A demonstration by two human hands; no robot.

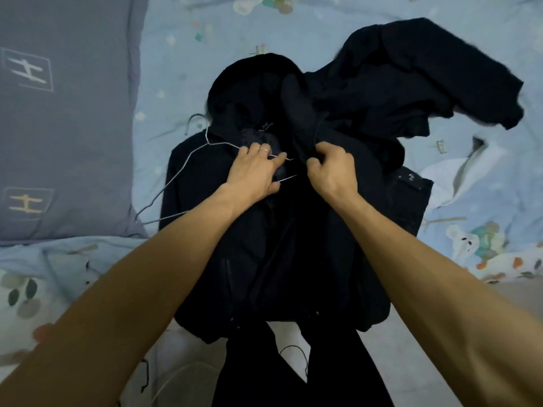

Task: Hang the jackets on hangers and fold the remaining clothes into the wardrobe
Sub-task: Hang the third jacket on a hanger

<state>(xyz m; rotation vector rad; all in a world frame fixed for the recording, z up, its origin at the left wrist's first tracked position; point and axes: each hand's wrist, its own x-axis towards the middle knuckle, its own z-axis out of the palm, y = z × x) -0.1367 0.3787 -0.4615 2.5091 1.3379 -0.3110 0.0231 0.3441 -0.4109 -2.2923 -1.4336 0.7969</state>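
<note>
Now the black jacket lies spread mid-bed on the blue printed sheet. Left hand grips the wire hanger at the collar; right hand pinches the jacket's front edge. A grey pillow sits at the left edge.

The black jacket covers the middle of the bed, and both forearms lie over it, so the way along the centre is taken. The wire hanger sticks out past the jacket's left edge; its hook and its lower corner rest on the sheet and narrow the strip between the jacket and the grey pillow. On the right a second dark garment is heaped against the collar, and a white cloth lies just beside it. Bare sheet stays above the hood and at the lower left.
</note>
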